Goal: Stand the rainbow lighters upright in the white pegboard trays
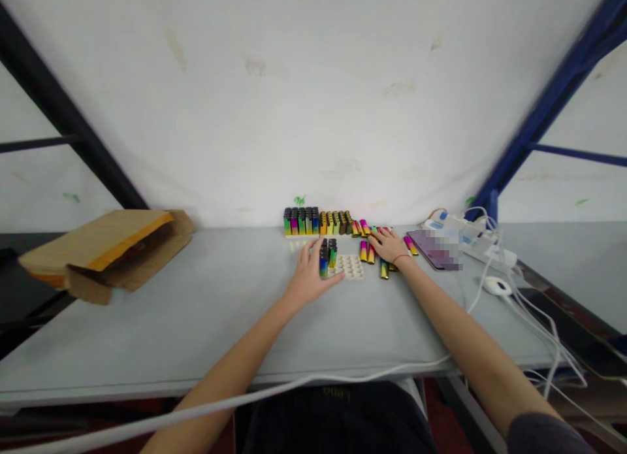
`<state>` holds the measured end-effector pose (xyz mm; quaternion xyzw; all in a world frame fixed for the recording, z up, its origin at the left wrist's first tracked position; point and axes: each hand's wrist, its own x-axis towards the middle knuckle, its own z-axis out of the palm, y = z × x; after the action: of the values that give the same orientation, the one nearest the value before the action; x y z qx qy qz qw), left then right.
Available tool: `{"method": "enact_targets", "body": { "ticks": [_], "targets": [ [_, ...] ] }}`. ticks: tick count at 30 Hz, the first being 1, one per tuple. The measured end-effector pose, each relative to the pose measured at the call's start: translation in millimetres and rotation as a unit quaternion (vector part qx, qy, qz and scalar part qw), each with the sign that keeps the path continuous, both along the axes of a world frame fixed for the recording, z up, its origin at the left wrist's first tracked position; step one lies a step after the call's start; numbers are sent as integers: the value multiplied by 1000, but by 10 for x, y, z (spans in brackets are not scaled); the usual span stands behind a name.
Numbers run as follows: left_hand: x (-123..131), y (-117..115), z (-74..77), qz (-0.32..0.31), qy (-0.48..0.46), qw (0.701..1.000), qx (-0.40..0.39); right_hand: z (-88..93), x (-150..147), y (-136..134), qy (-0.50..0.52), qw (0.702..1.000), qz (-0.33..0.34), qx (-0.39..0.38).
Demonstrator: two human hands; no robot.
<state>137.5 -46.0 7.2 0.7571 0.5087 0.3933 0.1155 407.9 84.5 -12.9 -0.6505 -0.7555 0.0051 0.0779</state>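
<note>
A white tray with round holes (350, 267) lies in the middle of the table, several dark-topped, blue-green lighters (324, 258) upright at its left end. My left hand (309, 276) curves around that end, thumb along the front edge and fingers at the left side beside the lighters. To the right, my right hand (388, 245) rests over a loose pile of shiny lighters, fingers spread and pointing to the back left. The hand covers part of the pile. One loose lighter (384, 268) lies just in front of it, and pink-yellow lighters (363, 251) lie to its left.
Behind the tray, by the wall, stand a block of multicoloured lighters (301, 222) and a yellow-gold block (336, 223). An open cardboard package (108, 248) lies at left. At right are a phone (431, 248), a power strip (465, 235) and a white mouse-shaped device (497, 285). A white cable (313, 378) crosses the front.
</note>
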Motion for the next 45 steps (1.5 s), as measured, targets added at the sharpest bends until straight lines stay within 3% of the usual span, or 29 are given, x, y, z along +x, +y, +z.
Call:
{"method": "enact_targets", "body": {
  "ticks": [4, 6, 9, 14, 21, 24, 27, 32, 38, 45],
  "targets": [
    [-123, 168, -166, -75, -5, 991, -109, 15, 33, -165, 35, 999, -28, 27],
    [-153, 198, -202, -110, -14, 986, -123, 69, -15, -141, 44, 997, -33, 52],
    [-184, 220, -217, -126, -26, 984, -122, 143, -168, 4, 39, 997, 20, 57],
    [-234, 246, -217, -92, -30, 984, -150, 131, -354, 121, 35, 997, 66, -3],
    [-298, 308, -189, -71, -3, 990, -118, 55, -168, -242, 60, 992, 104, 21],
    [-312, 338, -186, -60, -1, 991, -122, 88, -202, -260, 64, 992, 93, 49],
    [-315, 347, -200, -54, 11, 991, -120, 132, -338, -110, 57, 993, 80, 65],
    [-316, 335, -221, -55, 28, 993, -105, 141, -476, 95, 39, 997, 65, -24],
    [-259, 335, -202, -4, 67, 992, -107, 194, -409, -149, 43, 996, 74, -10],
    [-231, 327, -181, 18, 93, 989, -113, 318, -513, -284, 10, 1000, -8, 27]
  ]
}}
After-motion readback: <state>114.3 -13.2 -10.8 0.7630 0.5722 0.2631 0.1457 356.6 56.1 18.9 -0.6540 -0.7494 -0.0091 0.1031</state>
